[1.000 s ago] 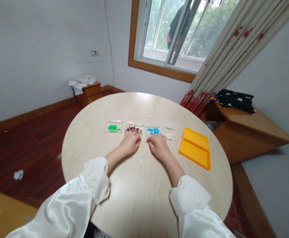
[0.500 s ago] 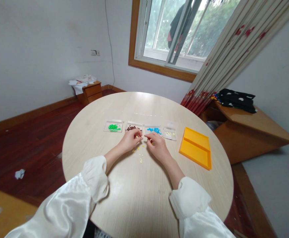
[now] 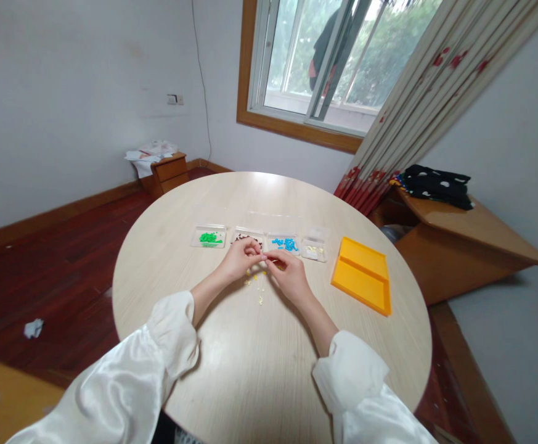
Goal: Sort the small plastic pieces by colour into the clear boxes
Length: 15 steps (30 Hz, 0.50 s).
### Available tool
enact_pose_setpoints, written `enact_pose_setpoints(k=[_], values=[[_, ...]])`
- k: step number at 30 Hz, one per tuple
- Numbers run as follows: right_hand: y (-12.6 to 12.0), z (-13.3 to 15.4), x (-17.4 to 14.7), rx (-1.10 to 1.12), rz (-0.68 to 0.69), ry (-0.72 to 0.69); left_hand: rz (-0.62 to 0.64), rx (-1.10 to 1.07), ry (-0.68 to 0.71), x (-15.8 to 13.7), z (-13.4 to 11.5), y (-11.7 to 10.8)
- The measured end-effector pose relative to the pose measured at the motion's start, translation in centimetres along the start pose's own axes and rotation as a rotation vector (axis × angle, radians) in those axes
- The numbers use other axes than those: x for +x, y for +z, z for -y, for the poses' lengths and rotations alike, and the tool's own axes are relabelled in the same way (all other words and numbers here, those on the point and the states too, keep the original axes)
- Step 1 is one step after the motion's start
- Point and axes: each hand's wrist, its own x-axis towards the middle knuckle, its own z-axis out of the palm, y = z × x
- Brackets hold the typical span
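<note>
My left hand (image 3: pixel 241 259) and my right hand (image 3: pixel 289 273) meet fingertip to fingertip above the middle of the table. Each is closed in a pinch; whatever lies between the fingers is too small to make out. Just below them, several tiny yellow and cream pieces (image 3: pixel 260 301) are scattered on the tabletop. Behind the hands stands a row of clear trays: one with small green pieces (image 3: pixel 210 238), one with dark brown pieces (image 3: pixel 249 238) partly covered by my left hand, one with blue pieces (image 3: pixel 285 244), and a smaller one with cream pieces (image 3: pixel 313 249).
A yellow two-part tray (image 3: pixel 360 282) lies on the right of the round table (image 3: pixel 250 370). Clear lids (image 3: pixel 273 221) rest behind the row. Beyond the table are a small cabinet (image 3: pixel 169 171) with papers, a tilted wooden desk (image 3: pixel 463 246) and a curtain (image 3: pixel 402 105).
My two hands have come together, so that their fingertips now touch where there was a small gap. The camera view has shifted slightly.
</note>
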Motion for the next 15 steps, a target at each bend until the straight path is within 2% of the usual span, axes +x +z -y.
enact_pose_setpoints(k=[9, 12, 15], values=[[0.1, -0.6, 0.2, 0.144, 0.005, 0.155, -0.022, -0.04, -0.032, 0.0, 0.1, 0.1], [-0.9, -1.2, 0.7, 0.151, -0.099, 0.172, -0.096, 0.004, 0.009, 0.3, -0.2, -0.2], [-3.2, -2.5, 1.2, 0.083, -0.301, 0.19, -0.185, 0.125, 0.04, 0.7, -0.3, -0.9]])
